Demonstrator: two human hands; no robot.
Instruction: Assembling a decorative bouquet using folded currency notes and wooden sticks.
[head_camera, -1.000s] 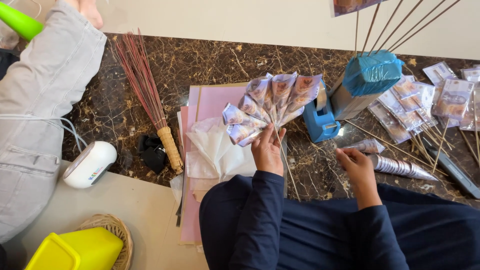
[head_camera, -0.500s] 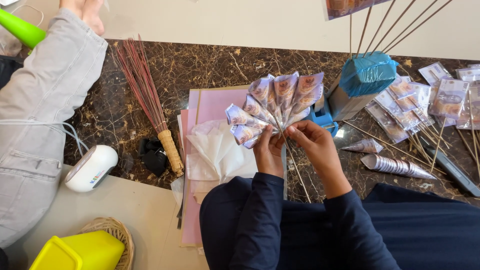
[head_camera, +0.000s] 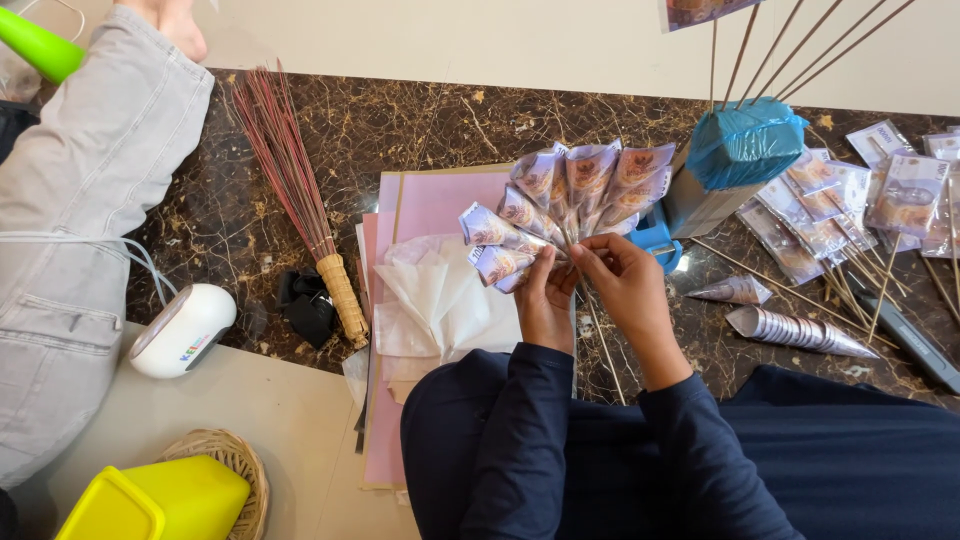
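- Left hand (head_camera: 545, 300) grips the sticks of a fan of rolled banknotes (head_camera: 570, 205), held above pink paper sheets (head_camera: 440, 200) on the marble floor (head_camera: 420, 120).
- Right hand (head_camera: 625, 285) pinches the same sticks just beside it.
- A small broom (head_camera: 300, 190) lies to the left.

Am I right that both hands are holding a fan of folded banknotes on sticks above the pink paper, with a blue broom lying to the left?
Not quite: the head view shows the broom is reddish-brown with a straw-coloured handle, not blue. The rest holds: the left hand and right hand hold the fan of folded banknotes above the pink paper.
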